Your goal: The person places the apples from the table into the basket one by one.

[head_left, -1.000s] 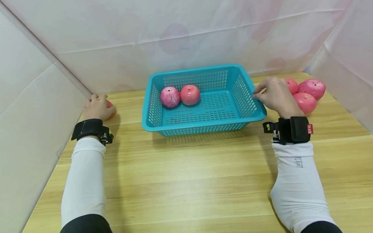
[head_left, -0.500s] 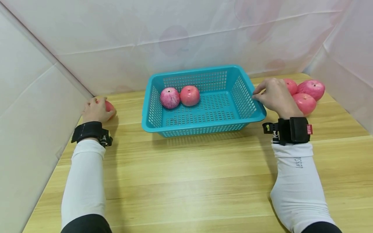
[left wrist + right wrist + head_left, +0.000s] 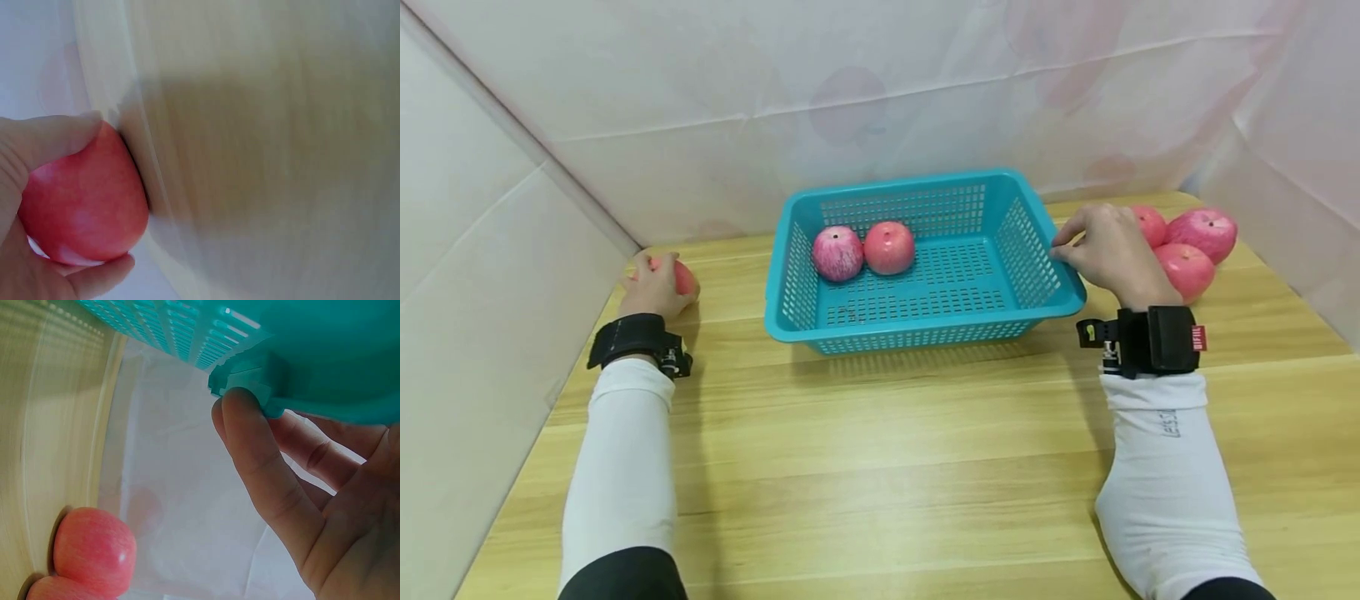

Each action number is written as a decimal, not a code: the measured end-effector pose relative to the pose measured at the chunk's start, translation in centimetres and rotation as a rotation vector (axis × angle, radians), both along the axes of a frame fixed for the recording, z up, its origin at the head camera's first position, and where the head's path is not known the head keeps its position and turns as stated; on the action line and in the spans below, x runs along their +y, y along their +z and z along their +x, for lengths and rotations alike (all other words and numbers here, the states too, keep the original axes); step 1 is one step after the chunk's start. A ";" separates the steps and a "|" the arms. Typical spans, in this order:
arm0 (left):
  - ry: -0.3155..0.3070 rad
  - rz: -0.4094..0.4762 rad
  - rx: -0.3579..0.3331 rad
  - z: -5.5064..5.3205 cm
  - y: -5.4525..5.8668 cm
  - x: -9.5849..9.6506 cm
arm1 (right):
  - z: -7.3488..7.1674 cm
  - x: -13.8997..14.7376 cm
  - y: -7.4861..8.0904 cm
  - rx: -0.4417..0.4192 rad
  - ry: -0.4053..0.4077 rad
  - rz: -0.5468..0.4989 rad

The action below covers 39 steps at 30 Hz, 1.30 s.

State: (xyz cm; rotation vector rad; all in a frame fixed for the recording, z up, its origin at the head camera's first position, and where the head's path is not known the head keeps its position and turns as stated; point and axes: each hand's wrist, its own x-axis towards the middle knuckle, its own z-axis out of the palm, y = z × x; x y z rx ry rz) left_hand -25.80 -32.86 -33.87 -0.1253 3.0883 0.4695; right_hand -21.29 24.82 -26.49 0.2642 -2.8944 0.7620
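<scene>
My left hand [image 3: 653, 287] grips a red apple [image 3: 90, 194] at the table's far left; in the left wrist view the thumb and fingers curl round opposite sides of it, with the wood close behind. My right hand [image 3: 1108, 254] pinches the right rim of a turquoise plastic basket [image 3: 917, 327], its fingertips curled over the edge in the right wrist view. Inside the basket's left half, a streaky pink-purple apple [image 3: 837, 252] sits beside a smooth red apple [image 3: 889, 247].
Right of my right hand lie a red apple [image 3: 1150, 225], a streaked apple [image 3: 1202, 233] and a pinkish apple [image 3: 1186, 271], bunched together. Pale sheeting [image 3: 940, 83] hangs behind the wooden table [image 3: 880, 467] and along its left and right sides.
My left fingers have shifted round the apple, leaving more of it showing between them. The right hand keeps its hold on the basket, which stays in place.
</scene>
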 end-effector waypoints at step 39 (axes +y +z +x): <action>-0.077 0.043 0.022 -0.3 1.3 -0.1 | 0.0 0.0 0.1 -0.024 -0.013 -0.010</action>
